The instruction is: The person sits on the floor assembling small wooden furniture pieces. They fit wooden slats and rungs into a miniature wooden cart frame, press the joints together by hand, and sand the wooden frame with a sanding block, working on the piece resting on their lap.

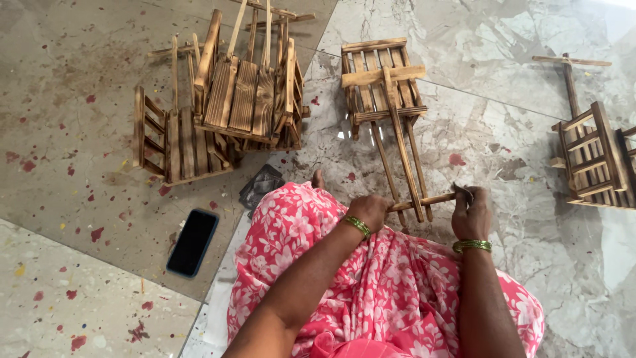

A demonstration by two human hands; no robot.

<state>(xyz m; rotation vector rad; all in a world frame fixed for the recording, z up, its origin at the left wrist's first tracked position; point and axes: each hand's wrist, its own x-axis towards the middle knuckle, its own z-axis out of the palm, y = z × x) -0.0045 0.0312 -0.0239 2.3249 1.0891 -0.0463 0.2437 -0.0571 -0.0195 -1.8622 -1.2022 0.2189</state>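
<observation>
The left hand (370,211) grips the wooden rack's (387,86) crossbar (424,200); the right hand (470,215) pinches its other end. A phone (193,242) lies left of the rack.

phone (193,242) on floor; stacked wooden carts (218,109) left; another cart (593,156) right

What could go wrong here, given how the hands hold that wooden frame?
1. The right hand pinches a small dark tool at the end of the crossbar; a slip could jab the left hand gripping that bar.
2. The slatted frame rests on the floor unclamped, so it may twist.
3. The phone lies beside the knee and could get knocked.
</observation>
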